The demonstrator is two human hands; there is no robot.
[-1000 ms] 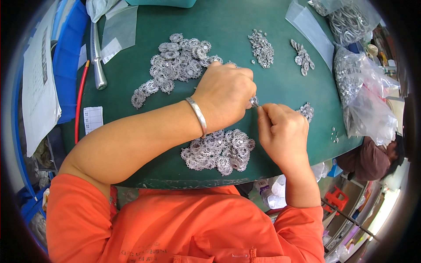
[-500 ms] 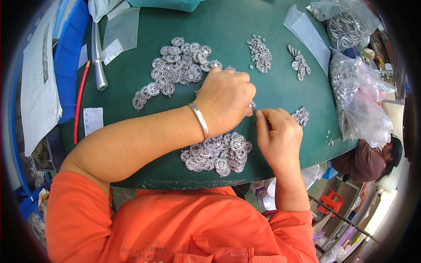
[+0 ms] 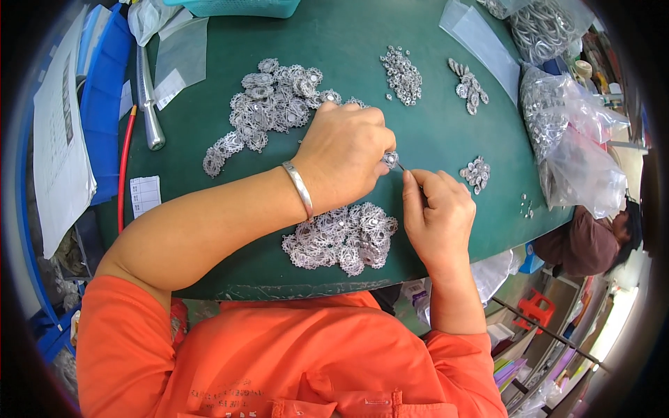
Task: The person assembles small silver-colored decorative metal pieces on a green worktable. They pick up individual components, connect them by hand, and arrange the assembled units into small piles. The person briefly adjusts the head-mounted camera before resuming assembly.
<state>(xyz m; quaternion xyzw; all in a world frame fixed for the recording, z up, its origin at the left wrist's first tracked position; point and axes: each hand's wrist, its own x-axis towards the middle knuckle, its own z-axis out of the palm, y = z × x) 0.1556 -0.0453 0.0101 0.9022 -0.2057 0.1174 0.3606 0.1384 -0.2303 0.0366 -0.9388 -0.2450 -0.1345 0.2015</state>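
Seen from above, a person in an orange top works with both bare hands over a green desk (image 3: 348,35). The left hand (image 3: 348,150), back upward, wears a silver bangle (image 3: 298,189) at the wrist. Its grip is closed on a small silver piece (image 3: 391,159), which peeks out at the fingertips, above the desk's middle. The right hand (image 3: 439,209) is just beside it, thumb and forefinger pinched together on a thin pin (image 3: 401,167) that points at the silver piece; whether the tip touches it is too small to tell.

Two heaps of lacy silver pieces lie near the left hand: a large heap (image 3: 275,104) beyond it, stretching left, and a front heap (image 3: 341,240) below the wrist, close to the desk's near edge. To the right are three smaller groups: tiny rings (image 3: 402,78) farther off, oval bits (image 3: 470,90) beside them, and discs (image 3: 476,174) near the right hand. Clear bags (image 3: 582,167) of metal parts line the right edge.

On the left lie a metal rod (image 3: 148,104), a red stick (image 3: 125,167) and a printed card (image 3: 145,194), near a blue bin (image 3: 104,104). A teal basket (image 3: 237,7) sits at the far edge. Off to the right is another person (image 3: 585,240), in brown, beyond the desk.
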